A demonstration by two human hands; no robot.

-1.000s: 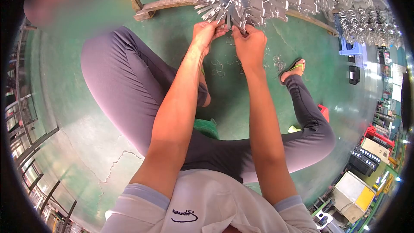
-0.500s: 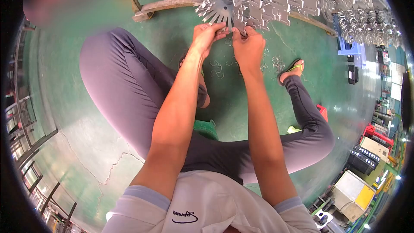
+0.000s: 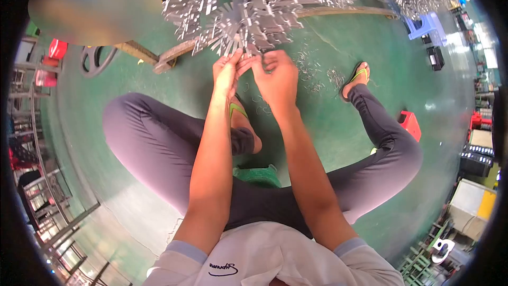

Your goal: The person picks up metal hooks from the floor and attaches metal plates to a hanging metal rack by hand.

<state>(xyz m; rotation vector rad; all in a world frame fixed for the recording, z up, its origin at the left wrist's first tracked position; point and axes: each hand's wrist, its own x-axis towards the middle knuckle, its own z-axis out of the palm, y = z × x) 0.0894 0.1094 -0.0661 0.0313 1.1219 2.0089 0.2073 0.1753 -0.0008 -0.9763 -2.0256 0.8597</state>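
A large cluster of thin silvery metal pieces (image 3: 275,0) hangs on a rack at the top of the head view. My left hand (image 3: 226,74) is at its lower edge, its fingers closed at the tips of the radiating pieces. Whatever small part lies between those fingertips is too small to make out. Just to its right, my right hand (image 3: 275,74) has curled fingers, with thumb and index close to the lowest pieces. Whether it holds anything is hidden by the fingers and blur.
Small wire bits (image 3: 312,74) lie scattered on the green floor. A wooden beam (image 3: 344,11) runs below the cluster. A green stool (image 3: 258,176) is under me. A blue stool (image 3: 426,27), black box (image 3: 435,58) and red object (image 3: 410,125) stand at the right.
The view has turned, so the metal cluster and both hands appear further left and lower. My right hand has drawn its fingers into a tighter curl.
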